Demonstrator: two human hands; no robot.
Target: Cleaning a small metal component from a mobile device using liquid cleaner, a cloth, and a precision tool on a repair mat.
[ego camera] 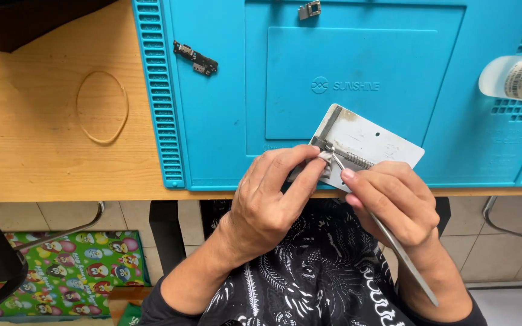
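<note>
At the tabletop's near edge my left hand (273, 199) pinched a small grey part (323, 162) while my right hand (394, 202) gripped tweezers (394, 241) at it, the work seemingly midway, a little circuit board (196, 58) already lying apart.

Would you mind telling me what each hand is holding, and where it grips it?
The right hand holds metal tweezers around their middle, tips at the small part. The left hand pinches that part's edge against the white card.

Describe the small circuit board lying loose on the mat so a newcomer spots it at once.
Start at the blue silicone mat on the wooden desk. Near its upper left corner, beside the ribbed edge strip, lies the small circuit board. It is dark, narrow and angled, unlike the silver metal clip at the top edge.
</note>
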